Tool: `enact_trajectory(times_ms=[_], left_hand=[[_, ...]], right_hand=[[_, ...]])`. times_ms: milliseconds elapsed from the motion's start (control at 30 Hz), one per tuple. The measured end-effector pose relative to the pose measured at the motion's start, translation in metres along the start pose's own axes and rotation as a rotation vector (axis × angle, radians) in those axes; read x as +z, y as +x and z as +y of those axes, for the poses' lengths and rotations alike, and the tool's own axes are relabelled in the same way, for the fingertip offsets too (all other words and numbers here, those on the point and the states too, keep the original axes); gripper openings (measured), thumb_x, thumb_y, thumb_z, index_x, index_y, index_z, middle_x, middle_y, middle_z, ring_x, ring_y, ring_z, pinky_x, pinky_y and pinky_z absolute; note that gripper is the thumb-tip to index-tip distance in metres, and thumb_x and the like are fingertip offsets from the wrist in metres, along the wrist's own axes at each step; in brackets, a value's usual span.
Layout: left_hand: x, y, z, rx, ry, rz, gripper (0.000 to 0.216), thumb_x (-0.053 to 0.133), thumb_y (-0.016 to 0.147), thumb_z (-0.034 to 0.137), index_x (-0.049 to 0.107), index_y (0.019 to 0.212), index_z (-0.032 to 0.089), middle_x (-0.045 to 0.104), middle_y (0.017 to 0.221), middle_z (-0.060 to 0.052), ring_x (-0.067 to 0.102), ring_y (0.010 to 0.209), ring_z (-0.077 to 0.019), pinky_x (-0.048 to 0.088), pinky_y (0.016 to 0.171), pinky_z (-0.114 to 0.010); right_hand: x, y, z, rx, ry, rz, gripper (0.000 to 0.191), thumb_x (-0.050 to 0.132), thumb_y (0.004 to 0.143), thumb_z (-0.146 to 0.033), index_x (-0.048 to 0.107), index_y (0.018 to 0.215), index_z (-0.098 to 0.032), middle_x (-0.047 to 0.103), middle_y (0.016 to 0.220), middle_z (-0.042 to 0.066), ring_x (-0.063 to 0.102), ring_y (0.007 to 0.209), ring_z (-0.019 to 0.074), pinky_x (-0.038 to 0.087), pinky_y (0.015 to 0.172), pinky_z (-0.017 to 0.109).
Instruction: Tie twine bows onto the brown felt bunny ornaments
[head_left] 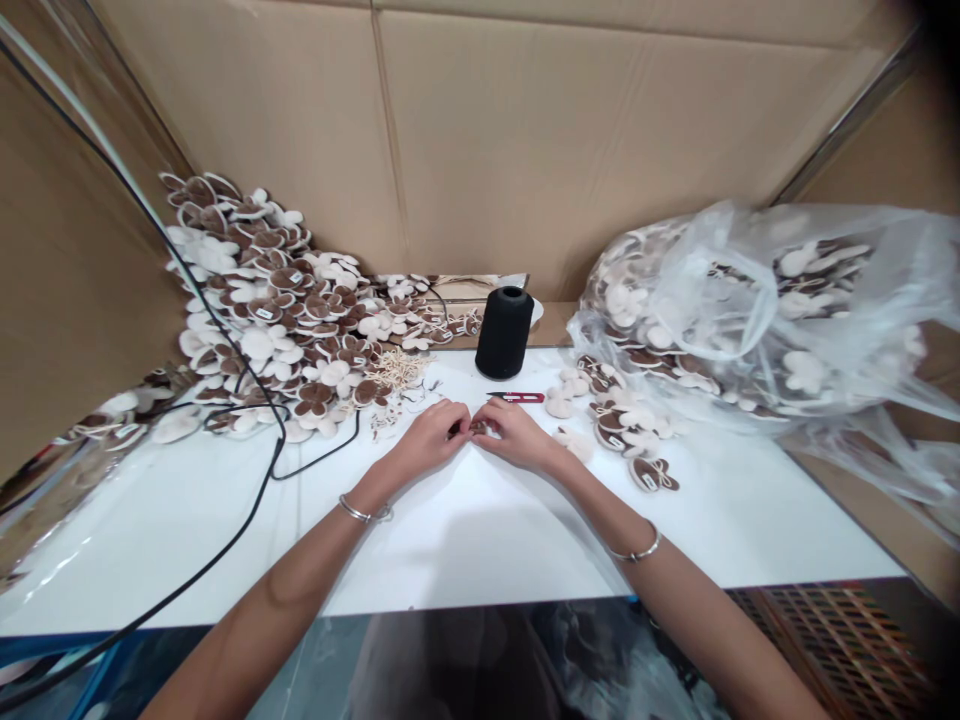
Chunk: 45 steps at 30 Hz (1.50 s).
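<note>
My left hand (429, 436) and my right hand (516, 434) meet at the middle of the white table (465, 530). Their fingers are curled and pinched together on a small brown piece (477, 427) held between them; it is too small to name. A silver bangle sits on each wrist. Just beyond the hands lie red thread snips (517, 397) and a black thread cone (504, 331) standing upright. Loose brown-and-cream fabric bow pieces (630, 430) lie right of my right hand.
A big heap of brown-and-cream fabric pieces (277, 310) fills the back left. A clear plastic bag (765, 310) of the same pieces lies at the right. Black cables (247, 500) cross the left side. Cardboard walls (525, 130) enclose the table.
</note>
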<state>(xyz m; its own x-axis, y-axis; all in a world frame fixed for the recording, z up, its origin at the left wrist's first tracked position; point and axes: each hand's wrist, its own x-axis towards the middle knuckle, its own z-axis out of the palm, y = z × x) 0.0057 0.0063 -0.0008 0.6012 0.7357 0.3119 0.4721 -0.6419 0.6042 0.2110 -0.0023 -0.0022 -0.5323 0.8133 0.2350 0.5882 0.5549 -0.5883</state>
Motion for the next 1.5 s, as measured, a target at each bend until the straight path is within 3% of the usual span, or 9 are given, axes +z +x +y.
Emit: enact_trajectory(times_ms=[1500], left_hand=[[-0.0007,-0.0004,-0.0024,-0.015,-0.025,-0.018,0.01,0.055,0.086,0.02,0.049,0.077,0.021,0.056,0.076,0.0,0.051,0.076,-0.0175,0.04,0.067,-0.029]], right_hand=[[-0.0016,-0.0002,-0.0023,0.015,0.009,-0.006,0.011,0.066,0.085,-0.023,0.062,0.094,-0.018,0.056,0.086,0.002,0.053,0.078,0.0157,0.04,0.071,0.026]])
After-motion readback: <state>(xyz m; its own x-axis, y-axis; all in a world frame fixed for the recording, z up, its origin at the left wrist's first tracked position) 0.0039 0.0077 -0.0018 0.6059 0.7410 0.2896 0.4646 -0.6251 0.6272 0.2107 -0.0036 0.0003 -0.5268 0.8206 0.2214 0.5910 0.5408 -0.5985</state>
